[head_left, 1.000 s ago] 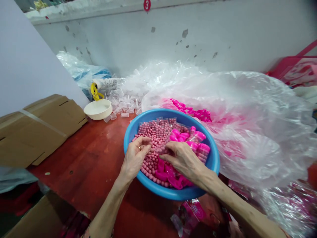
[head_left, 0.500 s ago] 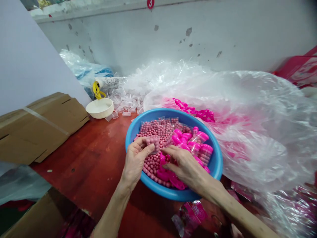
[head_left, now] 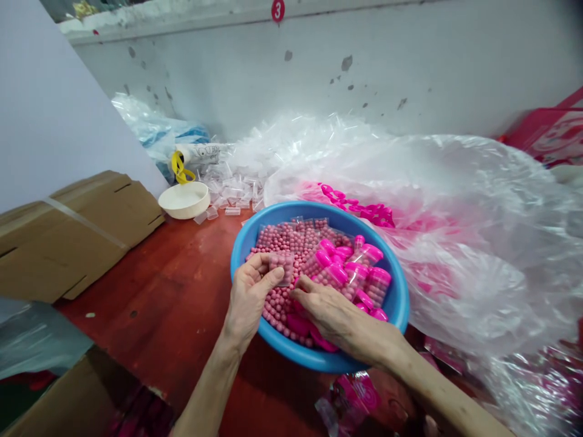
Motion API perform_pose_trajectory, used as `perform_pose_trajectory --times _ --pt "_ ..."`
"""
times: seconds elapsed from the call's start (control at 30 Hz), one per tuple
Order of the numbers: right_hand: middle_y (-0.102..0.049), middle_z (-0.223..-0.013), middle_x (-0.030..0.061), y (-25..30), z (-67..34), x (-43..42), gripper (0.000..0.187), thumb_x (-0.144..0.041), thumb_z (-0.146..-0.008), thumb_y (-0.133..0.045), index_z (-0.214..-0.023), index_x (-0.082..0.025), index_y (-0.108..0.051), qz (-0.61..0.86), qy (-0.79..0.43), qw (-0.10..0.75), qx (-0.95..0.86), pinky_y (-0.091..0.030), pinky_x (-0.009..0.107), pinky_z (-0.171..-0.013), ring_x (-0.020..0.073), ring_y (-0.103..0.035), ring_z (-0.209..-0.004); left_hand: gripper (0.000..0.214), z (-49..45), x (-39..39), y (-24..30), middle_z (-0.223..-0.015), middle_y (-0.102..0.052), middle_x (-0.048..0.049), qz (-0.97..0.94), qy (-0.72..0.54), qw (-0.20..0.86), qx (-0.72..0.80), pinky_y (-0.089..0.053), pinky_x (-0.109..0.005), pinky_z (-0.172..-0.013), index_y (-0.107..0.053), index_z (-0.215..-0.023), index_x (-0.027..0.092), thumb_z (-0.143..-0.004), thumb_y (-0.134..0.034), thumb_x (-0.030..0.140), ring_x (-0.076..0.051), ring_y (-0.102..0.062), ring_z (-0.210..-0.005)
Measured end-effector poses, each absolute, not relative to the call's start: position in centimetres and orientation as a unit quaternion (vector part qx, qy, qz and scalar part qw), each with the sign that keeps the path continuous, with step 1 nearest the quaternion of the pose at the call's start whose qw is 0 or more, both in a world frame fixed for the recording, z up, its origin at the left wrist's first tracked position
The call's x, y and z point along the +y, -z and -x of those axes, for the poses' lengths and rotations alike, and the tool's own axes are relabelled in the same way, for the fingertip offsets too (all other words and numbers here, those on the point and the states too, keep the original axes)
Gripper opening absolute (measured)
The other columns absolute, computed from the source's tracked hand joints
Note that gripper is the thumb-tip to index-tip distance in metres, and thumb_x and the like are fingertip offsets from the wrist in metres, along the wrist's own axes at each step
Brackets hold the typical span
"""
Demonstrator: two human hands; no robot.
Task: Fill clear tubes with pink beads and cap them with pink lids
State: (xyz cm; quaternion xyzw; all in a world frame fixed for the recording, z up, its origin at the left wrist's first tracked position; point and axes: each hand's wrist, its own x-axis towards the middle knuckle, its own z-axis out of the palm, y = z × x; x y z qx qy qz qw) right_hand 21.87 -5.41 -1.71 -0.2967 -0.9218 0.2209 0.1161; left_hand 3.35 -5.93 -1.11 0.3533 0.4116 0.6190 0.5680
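My left hand (head_left: 248, 294) pinches a small clear plastic container (head_left: 281, 267) filled with pink beads, held above the left part of a blue basin (head_left: 243, 233). Just to its right, my right hand (head_left: 325, 306) is closed at the fingertips on a bright pink plastic cap, mostly hidden behind the fingers. Under both hands, loose pink beads (head_left: 277, 309) fill the basin's left side. Several more pink caps (head_left: 298, 325) lie beneath my right hand. Capped containers of beads (head_left: 378, 285) are heaped along the basin's right side, and open-topped filled ones stand toward its back.
Clear empty containers (head_left: 232, 185) are piled behind the basin. A plastic bag (head_left: 437, 182) spreads over the right side, with pink caps (head_left: 359, 209) at its mouth. A white round lid (head_left: 184, 200) and flattened cardboard (head_left: 77, 227) are on the left of the red table (head_left: 173, 291).
My right hand has drawn its fingers together and shifted slightly left, toward the container. My left hand stays almost in place, still gripping the filled container.
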Motion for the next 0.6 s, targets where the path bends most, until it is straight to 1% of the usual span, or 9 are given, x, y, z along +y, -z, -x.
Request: perform_pose_trajectory --times 0.1,0.17,0.2,0.23,0.3,0.37,0.43,0.53,0.6 --pt "-0.057 -0.124 0.0101 1.3 -21.3 -4.8 0.036 -0.011 -0.087 -0.037 -0.117 -0.023 -0.052 0.319 -0.251 0.136 -0.904 -0.046 0.036 -0.094 0.0202 -0.051 -0.117 0.012 -3.3 -6.1 1.2 -0.078 -0.068 -0.0006 -0.352 -0.624 0.567 0.406 -0.051 -0.021 -0.072 -0.062 -0.082 0.014 -0.072 -0.07 0.015 -0.011 -0.063 -0.071" --pt "-0.062 -0.109 0.0086 1.1 -20.6 -4.1 0.022 -0.017 -0.088 -0.041 -0.102 -0.022 -0.057 0.354 -0.272 0.18 -0.877 -0.048 0.034 -0.084 0.0201 -0.058 -0.101 0.011 -3.3 -6.2 1.2 -0.08 -0.069 -0.0007 -0.35 -0.631 0.563 0.403 -0.051 -0.021 -0.073 -0.062 -0.082 0.014 -0.073 -0.069 0.015 -0.01 -0.063 -0.072" --pt "-0.062 -0.098 0.0073 1.0 -20.3 -3.6 0.016 -0.021 -0.089 -0.042 -0.092 -0.021 -0.058 0.374 -0.286 0.208 -0.857 -0.048 0.033 -0.078 0.0189 -0.058 -0.089 0.011 -3.4 -6.2 1.2 -0.08 -0.069 -0.0006 -0.349 -0.635 0.56 0.401 -0.051 -0.021 -0.073 -0.062 -0.083 0.015 -0.074 -0.068 0.015 -0.01 -0.063 -0.072" --pt "-0.06 -0.086 0.0051 1.0 -20.0 -3.1 0.017 -0.025 -0.09 -0.042 -0.084 -0.02 -0.057 0.393 -0.306 0.238 -0.834 -0.047 0.031 -0.071 0.017 -0.056 -0.078 0.01 -3.4 -6.3 1.2 -0.08 -0.069 -0.0006 -0.346 -0.64 0.558 0.4 -0.051 -0.022 -0.074 -0.062 -0.083 0.015 -0.075 -0.068 0.016 -0.01 -0.063 -0.072" --pt "-0.051 -0.068 0.0 0.8 -19.6 -2.3 0.025 -0.032 -0.091 -0.041 -0.074 -0.019 -0.052 0.416 -0.366 0.29 -0.78 -0.042 0.027 -0.059 0.0132 -0.047 -0.062 0.01 -3.4 -6.3 1.2 -0.08 -0.069 -0.0005 -0.338 -0.647 0.556 0.399 -0.051 -0.022 -0.074 -0.062 -0.084 0.015 -0.075 -0.067 0.016 -0.011 -0.063 -0.072" --pt "-0.04 -0.061 -0.004 0.8 -19.5 -1.7 0.03 -0.04 -0.09 -0.043 -0.069 -0.019 -0.048 0.421 -0.449 0.316 -0.722 -0.034 0.024 -0.05 0.0106 -0.038 -0.054 0.01 -3.5 -6.3 1.2 -0.079 -0.069 -0.001 -0.33 -0.648 0.556 0.402 -0.051 -0.022 -0.073 -0.063 -0.084 0.015 -0.075 -0.068 0.016 -0.011 -0.063 -0.071" --pt "-0.034 -0.058 -0.0059 0.9 -19.5 -1.6 0.037 -0.05 -0.085 -0.049 -0.065 -0.019 -0.044 0.417 -0.522 0.322 -0.671 -0.029 0.022 -0.047 0.009 -0.032 -0.051 0.01 -3.7 -6.3 1.3 -0.079 -0.069 -0.0014 -0.326 -0.649 0.555 0.406 -0.051 -0.022 -0.072 -0.064 -0.084 0.014 -0.076 -0.067 0.016 -0.011 -0.063 -0.071" --pt "-0.036 -0.058 -0.0063 1.2 -19.4 -1.9 0.043 -0.059 -0.081 -0.05 -0.065 -0.02 -0.044 0.413 -0.566 0.334 -0.63 -0.03 0.022 -0.047 0.0087 -0.034 -0.05 0.008 -4.0 -6.5 1.4 -0.081 -0.069 -0.0002 -0.319 -0.655 0.544 0.416 -0.05 -0.02 -0.071 -0.064 -0.085 0.016 -0.076 -0.066 0.016 -0.01 -0.062 -0.071" --pt "-0.04 -0.058 -0.0058 1.4 -19.3 -2.2 0.043 -0.06 -0.081 -0.049 -0.068 -0.02 -0.045 0.413 -0.586 0.335 -0.611 -0.032 0.022 -0.046 0.009 -0.037 -0.049 0.008 -4.3 -6.7 1.4 -0.08 -0.067 0.0012 -0.322 -0.655 0.536 0.425 -0.049 -0.019 -0.072 -0.064 -0.085 0.017 -0.077 -0.065 0.016 -0.009 -0.061 -0.071"
